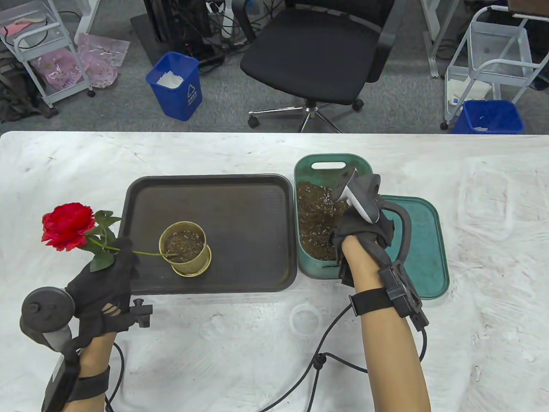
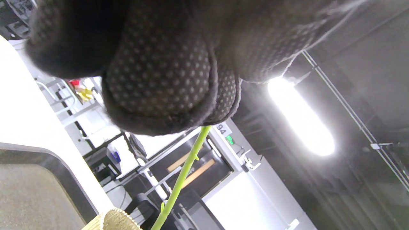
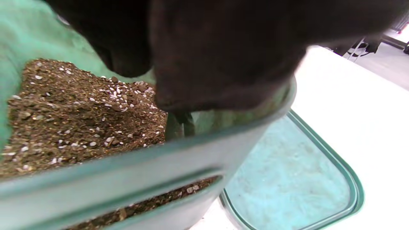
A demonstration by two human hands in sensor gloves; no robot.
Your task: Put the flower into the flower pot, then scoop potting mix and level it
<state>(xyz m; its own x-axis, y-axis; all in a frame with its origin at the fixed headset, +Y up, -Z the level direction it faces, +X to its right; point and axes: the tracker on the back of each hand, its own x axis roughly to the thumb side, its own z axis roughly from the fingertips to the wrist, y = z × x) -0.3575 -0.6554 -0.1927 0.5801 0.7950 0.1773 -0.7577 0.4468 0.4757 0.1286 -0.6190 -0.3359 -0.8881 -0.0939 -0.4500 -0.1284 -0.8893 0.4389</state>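
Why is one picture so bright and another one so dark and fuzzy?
Left wrist view: a ceiling light glares white, and the table washes out. Right wrist view: the right hand sits too close, so it is a dark blur; the potting mix stays sharper.

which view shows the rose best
The table view: the whole rose, red bloom, leaves and stem, shows in the left hand, stem end in the flower pot. The left wrist view shows only its green stem; the right wrist view shows none.
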